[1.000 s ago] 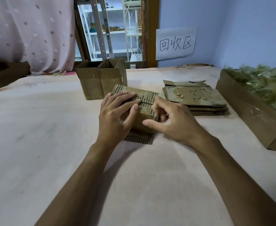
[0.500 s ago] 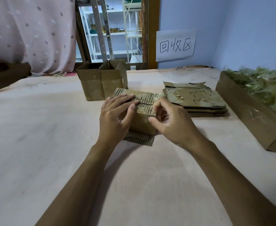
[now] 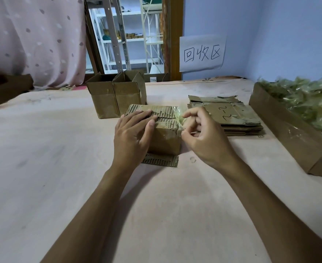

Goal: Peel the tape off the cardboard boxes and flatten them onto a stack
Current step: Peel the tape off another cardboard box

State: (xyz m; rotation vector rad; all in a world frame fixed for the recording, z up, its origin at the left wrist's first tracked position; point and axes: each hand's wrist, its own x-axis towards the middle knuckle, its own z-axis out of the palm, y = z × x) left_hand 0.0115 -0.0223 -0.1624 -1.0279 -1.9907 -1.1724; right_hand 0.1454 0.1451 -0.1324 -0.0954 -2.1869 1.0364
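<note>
1. Cardboard like this looks light and stiff, but it can bend or tear, so the box (image 3: pixel 164 135) needs a hand to hold it down.
2. The tape (image 3: pixel 179 118) is thin, clear and sticky. Its loose end at the box's right edge looks like the best place to grab.
3. The left hand (image 3: pixel 131 135) lies flat on the box top, fingers straight, pressing down.
4. The right hand (image 3: pixel 203 137) pinches the tape, right beside the box.
5. The box sits on the tabletop (image 3: pixel 61 168), with the flat stack (image 3: pixel 232 114) near it on the right.
</note>
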